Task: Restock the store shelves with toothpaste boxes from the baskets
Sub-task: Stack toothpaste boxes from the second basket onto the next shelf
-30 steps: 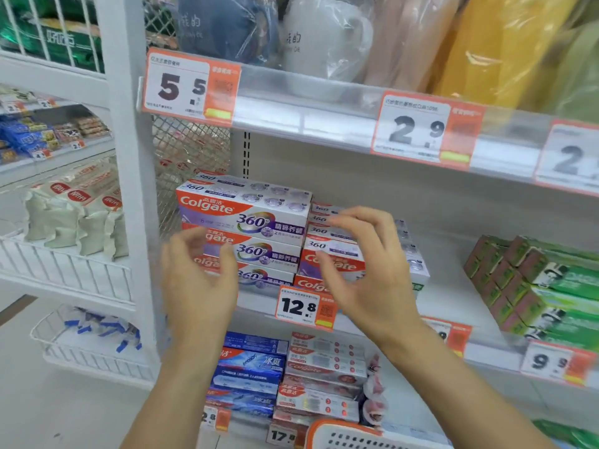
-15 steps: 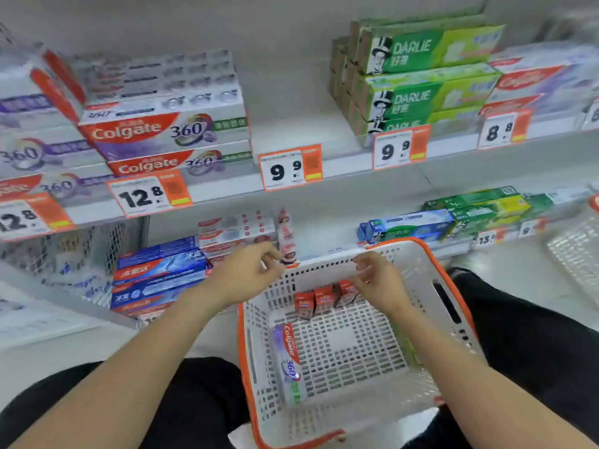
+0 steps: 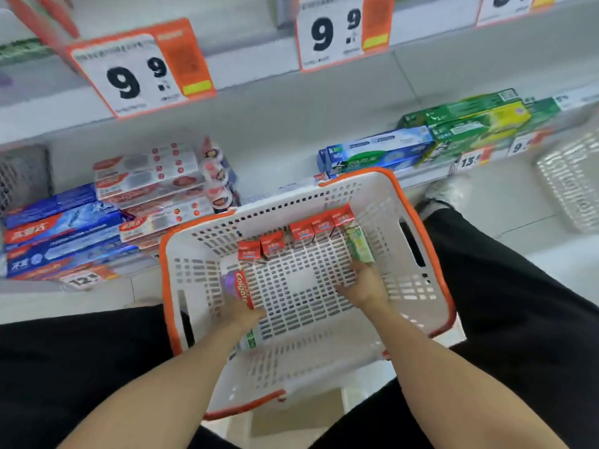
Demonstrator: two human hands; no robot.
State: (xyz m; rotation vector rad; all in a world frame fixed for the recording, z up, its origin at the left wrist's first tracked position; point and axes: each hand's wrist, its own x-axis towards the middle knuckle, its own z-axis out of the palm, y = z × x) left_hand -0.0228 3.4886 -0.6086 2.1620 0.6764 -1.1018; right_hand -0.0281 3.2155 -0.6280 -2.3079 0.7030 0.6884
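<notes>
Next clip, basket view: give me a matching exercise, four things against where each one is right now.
Things:
1. Colgate box
2. green box
3. red boxes
4. blue box

Places:
A. on the lower shelf beyond the basket
B. in a row along the basket's far wall
C. at the left hand, left side of the basket
D. at the right hand, right side of the basket

Pairs: 1-C, 2-D, 3-B, 4-A
</notes>
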